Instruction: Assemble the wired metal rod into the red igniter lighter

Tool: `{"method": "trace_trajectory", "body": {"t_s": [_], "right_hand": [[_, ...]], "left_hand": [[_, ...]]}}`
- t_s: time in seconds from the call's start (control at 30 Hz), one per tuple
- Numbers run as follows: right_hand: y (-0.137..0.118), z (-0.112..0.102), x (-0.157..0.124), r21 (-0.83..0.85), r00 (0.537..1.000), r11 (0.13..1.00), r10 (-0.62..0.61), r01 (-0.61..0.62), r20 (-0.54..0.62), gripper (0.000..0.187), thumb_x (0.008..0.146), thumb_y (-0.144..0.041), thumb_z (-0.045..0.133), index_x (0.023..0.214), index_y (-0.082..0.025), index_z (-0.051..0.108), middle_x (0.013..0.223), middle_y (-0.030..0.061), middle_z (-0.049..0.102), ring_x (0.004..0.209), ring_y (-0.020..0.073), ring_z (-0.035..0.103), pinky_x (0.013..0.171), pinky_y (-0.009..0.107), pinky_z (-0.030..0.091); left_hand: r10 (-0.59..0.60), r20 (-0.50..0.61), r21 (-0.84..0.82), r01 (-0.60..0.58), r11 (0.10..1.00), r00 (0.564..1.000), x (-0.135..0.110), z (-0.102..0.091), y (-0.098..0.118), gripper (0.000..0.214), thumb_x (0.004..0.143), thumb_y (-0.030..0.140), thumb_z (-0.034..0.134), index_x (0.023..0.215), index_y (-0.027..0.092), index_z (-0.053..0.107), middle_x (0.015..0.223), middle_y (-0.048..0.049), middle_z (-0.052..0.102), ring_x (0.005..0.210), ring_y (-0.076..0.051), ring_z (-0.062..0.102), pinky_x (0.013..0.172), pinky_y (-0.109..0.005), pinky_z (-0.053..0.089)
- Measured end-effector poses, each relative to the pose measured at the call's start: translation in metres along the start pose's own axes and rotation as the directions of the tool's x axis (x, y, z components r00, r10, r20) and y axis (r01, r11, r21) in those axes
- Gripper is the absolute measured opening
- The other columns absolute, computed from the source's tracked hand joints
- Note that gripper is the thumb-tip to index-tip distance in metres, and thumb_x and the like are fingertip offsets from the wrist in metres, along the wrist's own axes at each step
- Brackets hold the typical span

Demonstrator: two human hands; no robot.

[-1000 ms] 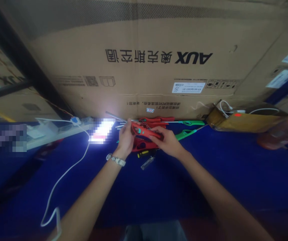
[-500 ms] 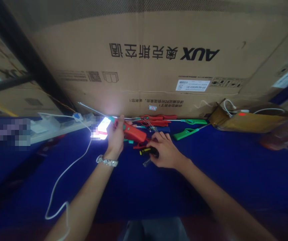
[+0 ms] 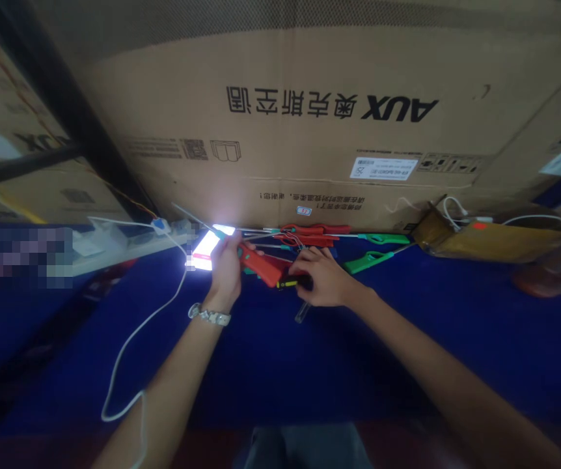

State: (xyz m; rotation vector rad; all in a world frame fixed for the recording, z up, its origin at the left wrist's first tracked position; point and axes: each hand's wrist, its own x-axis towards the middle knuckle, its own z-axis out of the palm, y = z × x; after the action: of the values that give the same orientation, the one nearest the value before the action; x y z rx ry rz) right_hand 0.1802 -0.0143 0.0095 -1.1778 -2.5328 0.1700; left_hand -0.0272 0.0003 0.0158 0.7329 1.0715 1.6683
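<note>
My left hand (image 3: 224, 267), with a watch on the wrist, is closed around a red long-nosed lighter (image 3: 261, 264) whose thin metal tube points up and left. My right hand (image 3: 324, 277) is closed on a small black and yellow screwdriver (image 3: 290, 283) just right of the red lighter's body. Both hands hover over the blue table cover (image 3: 407, 339). Behind them lie more red lighters (image 3: 314, 231) and two green ones (image 3: 366, 262) along the foot of a big cardboard box.
A large brown AUX cardboard box (image 3: 310, 124) stands across the back. A lit phone (image 3: 207, 247) lies left of my hands, with a white cable (image 3: 134, 332) trailing forward. A power strip (image 3: 114, 251) sits at the left, a small open carton (image 3: 476, 238) at the right.
My right hand let go of the red lighter, dropped to the table and closed on the black and yellow screwdriver. My left hand keeps the lighter, now tilted with its tube up to the left.
</note>
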Motion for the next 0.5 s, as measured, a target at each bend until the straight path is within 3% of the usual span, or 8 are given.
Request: {"method": "trace_trajectory", "body": {"t_s": [0.13, 0.23, 0.33, 0.5], "right_hand": [[0.005, -0.002, 0.016, 0.013, 0.980, 0.980, 0.198, -0.197, -0.016, 0.017, 0.084, -0.022, 0.063, 0.098, -0.020, 0.071, 0.095, 0.0058, 0.071, 0.092, 0.0214, 0.065, 0.085, 0.035, 0.042], [0.010, -0.005, 0.037, -0.070, 0.950, 0.957, 0.287, -0.280, 0.124, 0.016, 0.079, -0.024, 0.069, 0.094, -0.020, 0.075, 0.093, 0.0060, 0.075, 0.089, 0.0228, 0.068, 0.082, 0.033, 0.046], [0.011, -0.009, 0.055, -0.169, 0.918, 0.948, 0.306, -0.269, 0.251, 0.019, 0.073, -0.026, 0.074, 0.091, -0.020, 0.078, 0.094, 0.0081, 0.078, 0.093, 0.0272, 0.071, 0.082, 0.035, 0.048], [0.005, -0.008, 0.064, -0.258, 0.918, 0.938, 0.298, -0.231, 0.262, 0.020, 0.073, -0.023, 0.072, 0.092, -0.018, 0.078, 0.101, 0.0142, 0.077, 0.103, 0.0316, 0.069, 0.091, 0.040, 0.046]], "left_hand": [[0.009, -0.024, 0.064, -0.007, 0.998, 1.000, 0.001, -0.008, -0.002, 0.017, 0.076, 0.029, 0.066, 0.075, 0.017, 0.053, 0.055, 0.0039, 0.061, 0.047, -0.016, 0.064, 0.057, -0.029, 0.057], [-0.039, -0.017, 0.127, 0.041, 0.991, 0.999, 0.002, -0.011, -0.002, 0.016, 0.076, 0.028, 0.066, 0.079, 0.017, 0.055, 0.052, 0.0035, 0.061, 0.043, -0.016, 0.061, 0.051, -0.029, 0.055], [-0.129, 0.049, 0.222, 0.116, 0.968, 0.990, 0.000, -0.013, -0.002, 0.019, 0.078, 0.029, 0.068, 0.086, 0.017, 0.055, 0.054, 0.0032, 0.061, 0.039, -0.016, 0.059, 0.046, -0.028, 0.053], [-0.173, 0.051, 0.301, 0.150, 0.942, 0.984, -0.009, -0.018, -0.018, 0.021, 0.083, 0.031, 0.067, 0.088, 0.020, 0.050, 0.061, 0.0053, 0.060, 0.041, -0.015, 0.060, 0.046, -0.027, 0.051]]}}
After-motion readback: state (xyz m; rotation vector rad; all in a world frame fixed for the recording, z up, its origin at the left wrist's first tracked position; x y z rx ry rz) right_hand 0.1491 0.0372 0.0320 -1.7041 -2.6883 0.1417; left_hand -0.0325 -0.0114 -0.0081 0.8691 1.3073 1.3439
